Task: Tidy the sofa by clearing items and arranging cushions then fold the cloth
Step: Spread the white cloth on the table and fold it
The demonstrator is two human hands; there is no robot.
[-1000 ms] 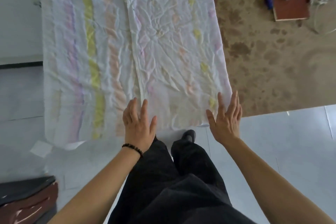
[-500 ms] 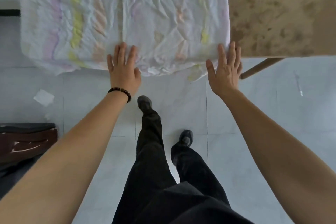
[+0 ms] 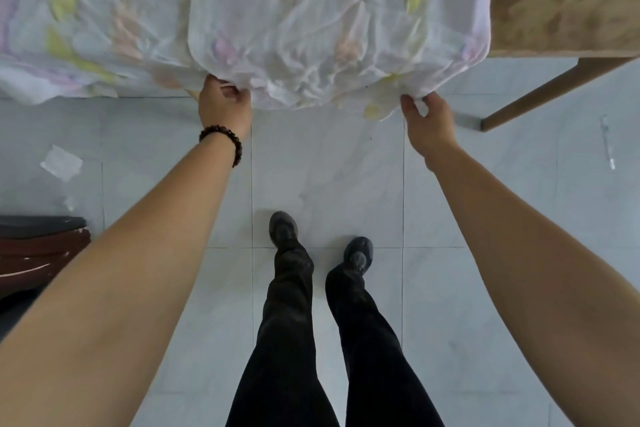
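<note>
A thin white cloth (image 3: 311, 17) with faded yellow, pink and purple stripes lies spread over a brown mottled table (image 3: 561, 0). One half is folded over the other, and its near edge hangs off the table's front. My left hand (image 3: 225, 106), with a dark bead bracelet at the wrist, grips that hanging edge near the fold line. My right hand (image 3: 427, 118) pinches the near right corner of the folded layer. Both arms reach straight forward.
The table's wooden leg (image 3: 540, 97) slants down at the right. A scrap of white paper (image 3: 61, 162) lies on the pale tiled floor at the left. A dark wooden furniture piece (image 3: 38, 250) sits at the left edge. My feet (image 3: 284, 230) stand on the tiles below.
Both hands were flat on the cloth near its front edge; now they have slid down to the edge and closed on it. The view has tilted down toward the floor.
</note>
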